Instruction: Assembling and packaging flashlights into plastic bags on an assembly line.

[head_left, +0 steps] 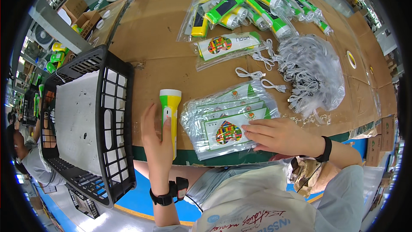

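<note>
A yellow and green flashlight [172, 111] with a white head lies lengthwise on the cardboard-covered table. My left hand [156, 135] is at its left side, with the thumb over the body and the fingers along its edge. To the right is a stack of clear plastic bags [201, 144] holding printed cards [219, 135] with a colourful heart-shaped picture. My right hand [274, 135] rests on the top bag, fingers stretched out over the card's right side. Its fingertips touch the plastic and hold nothing that I can see.
Left stands a black plastic crate [109, 124] with a pale sheet in it. Bagged flashlights [253, 2] pile up at the back. A heap of white cables [307, 71] in plastic lies at right, with loose cables [249, 74] beside it. Another packed bag [227, 46] lies mid-table.
</note>
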The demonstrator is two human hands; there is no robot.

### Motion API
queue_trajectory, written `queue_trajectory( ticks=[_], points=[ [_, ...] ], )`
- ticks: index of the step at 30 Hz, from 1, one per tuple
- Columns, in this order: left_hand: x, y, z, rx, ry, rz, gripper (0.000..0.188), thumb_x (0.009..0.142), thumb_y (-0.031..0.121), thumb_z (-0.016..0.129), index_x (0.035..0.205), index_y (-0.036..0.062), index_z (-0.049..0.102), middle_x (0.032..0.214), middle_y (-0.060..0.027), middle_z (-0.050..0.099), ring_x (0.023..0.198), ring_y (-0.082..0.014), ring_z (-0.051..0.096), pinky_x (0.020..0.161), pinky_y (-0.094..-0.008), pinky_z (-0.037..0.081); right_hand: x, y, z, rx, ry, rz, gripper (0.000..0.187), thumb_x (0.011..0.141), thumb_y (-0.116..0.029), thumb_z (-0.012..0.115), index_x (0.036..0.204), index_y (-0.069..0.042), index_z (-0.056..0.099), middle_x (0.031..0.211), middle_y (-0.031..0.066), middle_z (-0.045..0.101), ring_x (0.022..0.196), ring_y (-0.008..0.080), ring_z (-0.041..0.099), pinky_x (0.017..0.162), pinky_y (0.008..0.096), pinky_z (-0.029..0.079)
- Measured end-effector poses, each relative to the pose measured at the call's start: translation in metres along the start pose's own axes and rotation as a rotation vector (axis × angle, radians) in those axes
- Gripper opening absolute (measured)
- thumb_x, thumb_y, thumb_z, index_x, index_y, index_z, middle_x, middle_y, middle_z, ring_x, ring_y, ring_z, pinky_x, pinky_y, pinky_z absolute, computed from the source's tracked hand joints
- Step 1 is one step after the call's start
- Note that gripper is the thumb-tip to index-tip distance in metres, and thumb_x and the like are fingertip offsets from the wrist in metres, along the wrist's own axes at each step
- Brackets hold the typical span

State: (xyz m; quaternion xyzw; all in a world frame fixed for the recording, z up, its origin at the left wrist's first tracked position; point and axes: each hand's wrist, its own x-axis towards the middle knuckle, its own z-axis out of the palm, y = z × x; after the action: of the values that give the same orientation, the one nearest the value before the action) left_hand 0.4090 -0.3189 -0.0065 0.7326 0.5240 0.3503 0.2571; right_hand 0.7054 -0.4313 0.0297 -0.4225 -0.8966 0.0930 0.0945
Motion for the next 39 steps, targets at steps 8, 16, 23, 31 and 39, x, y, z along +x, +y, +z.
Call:
queue_trajectory(
  ticks=[8, 16, 23, 31, 39],
  points=[
    [-0.050, 0.054, -0.001, -0.016, -0.116, 0.157, 0.039, 0.082, 0.000, 0.063, 0.120, -0.0029, 0.056, 0.124, -0.0199, 0.056, 0.118, -0.0367, 0.052, 0.101, -0.0442, 0.038, -0.003, 0.000, 0.000, -0.186, -0.020, -0.078, 0.030, 0.079, -0.017, 0.064, 0.104, -0.001, 0.058, 0.125, 0.0138, 0.059, 0.107, 0.0233, 0.064, 0.077, 0.0313, 0.056],
    [-0.063, 0.099, 0.043, -0.119, -0.204, 0.349, 0.044, 0.071, 0.002, 0.071, 0.113, -0.0008, 0.061, 0.110, -0.0151, 0.063, 0.102, -0.0324, 0.060, 0.093, -0.0403, 0.044, 0.013, -0.001, -0.040, -0.189, 0.286, -0.171, 0.016, 0.072, -0.018, 0.067, 0.078, -0.005, 0.059, 0.087, 0.0090, 0.063, 0.073, 0.0190, 0.060, 0.061, 0.0283, 0.049],
    [-0.074, 0.094, 0.046, -0.205, -0.129, 0.710, 0.030, 0.061, 0.008, 0.068, 0.090, -0.0023, 0.065, 0.085, -0.0075, 0.060, 0.062, -0.0199, 0.057, 0.050, -0.0287, 0.045, 0.010, -0.046, -0.064, -0.205, 0.173, -0.288, 0.018, 0.063, -0.016, 0.065, 0.074, -0.004, 0.058, 0.085, 0.0098, 0.061, 0.064, 0.0131, 0.048, 0.053, 0.0234, 0.038],
    [-0.094, 0.068, 0.002, -0.015, -0.505, 0.485, 0.024, 0.067, 0.014, 0.071, 0.086, -0.0003, 0.064, 0.086, -0.0103, 0.062, 0.067, -0.0232, 0.059, 0.057, -0.0315, 0.048, 0.025, -0.042, -0.060, -0.070, -0.110, -0.323, 0.016, 0.071, -0.019, 0.065, 0.074, -0.012, 0.050, 0.068, -0.0027, 0.039, 0.062, 0.0085, 0.048, 0.049, 0.0221, 0.035],
    [-0.103, 0.037, -0.025, -0.154, -0.307, 0.194, 0.021, 0.070, 0.000, 0.067, 0.090, -0.0009, 0.068, 0.082, -0.0111, 0.065, 0.071, -0.0277, 0.061, 0.061, -0.0357, 0.048, 0.038, -0.024, -0.067, 0.069, -0.217, -0.222, 0.016, 0.076, -0.019, 0.068, 0.083, -0.011, 0.057, 0.080, -0.0016, 0.052, 0.073, 0.0119, 0.056, 0.061, 0.0258, 0.046]
  ],
)
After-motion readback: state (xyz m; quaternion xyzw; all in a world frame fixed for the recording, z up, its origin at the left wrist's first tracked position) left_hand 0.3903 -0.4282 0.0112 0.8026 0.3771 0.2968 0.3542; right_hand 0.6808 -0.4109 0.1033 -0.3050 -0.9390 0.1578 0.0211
